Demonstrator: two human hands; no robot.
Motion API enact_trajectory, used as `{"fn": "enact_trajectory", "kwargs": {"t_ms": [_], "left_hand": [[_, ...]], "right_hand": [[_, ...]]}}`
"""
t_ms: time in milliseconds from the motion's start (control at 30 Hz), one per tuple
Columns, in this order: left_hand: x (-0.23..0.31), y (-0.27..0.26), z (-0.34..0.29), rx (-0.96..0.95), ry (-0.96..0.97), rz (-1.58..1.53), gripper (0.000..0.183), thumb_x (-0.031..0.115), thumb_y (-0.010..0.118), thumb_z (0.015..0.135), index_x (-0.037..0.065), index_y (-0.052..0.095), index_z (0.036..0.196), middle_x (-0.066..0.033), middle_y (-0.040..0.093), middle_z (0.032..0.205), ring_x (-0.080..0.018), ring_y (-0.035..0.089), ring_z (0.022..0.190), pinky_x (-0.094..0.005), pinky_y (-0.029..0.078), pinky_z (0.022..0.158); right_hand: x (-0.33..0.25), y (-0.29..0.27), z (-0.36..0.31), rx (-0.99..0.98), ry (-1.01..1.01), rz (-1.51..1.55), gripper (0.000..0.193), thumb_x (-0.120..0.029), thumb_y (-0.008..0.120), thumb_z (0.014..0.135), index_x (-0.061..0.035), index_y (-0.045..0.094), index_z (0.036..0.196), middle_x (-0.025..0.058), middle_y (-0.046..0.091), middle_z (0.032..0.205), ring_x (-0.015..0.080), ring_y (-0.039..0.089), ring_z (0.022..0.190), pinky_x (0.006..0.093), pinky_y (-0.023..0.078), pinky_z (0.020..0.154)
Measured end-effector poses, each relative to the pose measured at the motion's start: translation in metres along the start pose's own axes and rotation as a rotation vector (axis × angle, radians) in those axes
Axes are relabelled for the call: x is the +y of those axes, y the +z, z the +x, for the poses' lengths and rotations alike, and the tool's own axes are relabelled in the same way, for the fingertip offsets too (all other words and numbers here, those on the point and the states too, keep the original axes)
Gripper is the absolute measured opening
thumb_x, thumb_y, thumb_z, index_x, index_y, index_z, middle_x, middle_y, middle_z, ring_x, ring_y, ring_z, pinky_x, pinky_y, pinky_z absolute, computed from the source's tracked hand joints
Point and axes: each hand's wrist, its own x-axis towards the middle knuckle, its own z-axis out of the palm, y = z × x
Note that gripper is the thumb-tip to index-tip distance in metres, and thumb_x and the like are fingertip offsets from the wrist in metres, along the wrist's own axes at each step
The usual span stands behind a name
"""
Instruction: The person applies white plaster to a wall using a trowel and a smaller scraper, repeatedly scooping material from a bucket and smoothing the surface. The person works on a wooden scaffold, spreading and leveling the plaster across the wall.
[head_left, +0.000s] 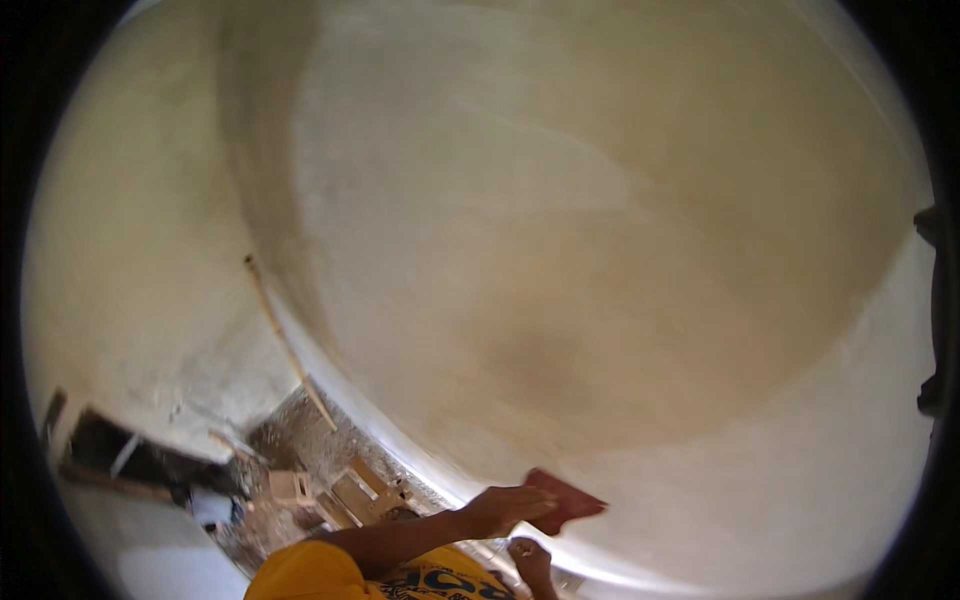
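Note:
My left hand (505, 510) reaches across from the lower left, its fingers stretched over a dark red sheet (565, 500) that looks like sandpaper. The sheet lies at the large pale wall (600, 300), one corner sticking out past my fingertips. Below it, my right hand (530, 562) is low near my body, with its fingers curled in. Whatever may be inside that closed hand is hidden.
A long thin pole (290, 345) leans at the left wall (130, 260). Brown blocks or wooden pieces (355, 492) lie on the littered floor (300, 430) at lower left. Near them is a dark opening (130, 450). A dark object (930, 310) edges the far right.

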Motion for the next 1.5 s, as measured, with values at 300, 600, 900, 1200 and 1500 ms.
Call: {"fn": "enact_trajectory", "kwargs": {"t_ms": [300,600,900,1200,1500], "left_hand": [[0.026,0.027,-0.033,-0.263,-0.863,0.253,0.026,0.014,0.063,0.094,0.003,0.074,0.115,-0.0195,0.069,0.079,-0.0228,0.063,0.066,-0.0367,0.052,0.068],[0.104,0.152,0.093,-0.645,-0.969,0.170,0.018,0.011,0.065,0.092,-0.006,0.071,0.094,-0.0092,0.064,0.070,-0.0144,0.057,0.063,-0.0340,0.048,0.061],[0.108,0.363,0.145,-0.843,-1.097,-0.092,0.005,0.005,0.064,0.097,0.001,0.067,0.097,0.0037,0.059,0.079,-0.0047,0.049,0.064,-0.0242,0.042,0.057],[0.060,0.428,0.122,-0.911,-0.910,-0.059,0.052,-0.006,0.052,0.094,-0.006,0.046,0.146,-0.0209,0.057,0.140,-0.0258,0.059,0.126,-0.0351,0.045,0.109],[0.003,0.451,0.095,-1.157,-0.736,0.040,0.066,-0.011,0.049,0.091,-0.001,0.038,0.155,-0.0218,0.048,0.154,-0.0283,0.051,0.139,-0.0353,0.038,0.117]], "right_hand": [[0.145,-0.053,-0.123,0.198,0.071,-0.225,0.028,-0.025,0.053,0.098,-0.0093,0.076,0.101,0.0124,0.074,0.113,0.0334,0.069,0.106,0.0470,0.055,0.093],[0.179,-0.179,-0.310,0.592,1.055,0.457,0.033,-0.033,0.060,0.092,-0.0054,0.075,0.100,0.0225,0.073,0.098,0.0372,0.072,0.095,0.0461,0.054,0.085],[0.268,-0.220,-0.351,0.794,1.310,0.687,0.031,-0.029,0.063,0.093,-0.0056,0.073,0.111,0.0184,0.074,0.111,0.0357,0.069,0.109,0.0433,0.052,0.095],[0.366,-0.211,-0.311,0.984,1.270,0.607,0.023,-0.026,0.064,0.092,-0.0076,0.072,0.103,0.0167,0.074,0.100,0.0318,0.071,0.096,0.0410,0.054,0.084],[0.487,-0.178,-0.256,1.188,1.336,0.688,0.020,-0.022,0.067,0.092,-0.0032,0.073,0.097,0.0066,0.073,0.083,0.0178,0.069,0.076,0.0354,0.054,0.069]]}}
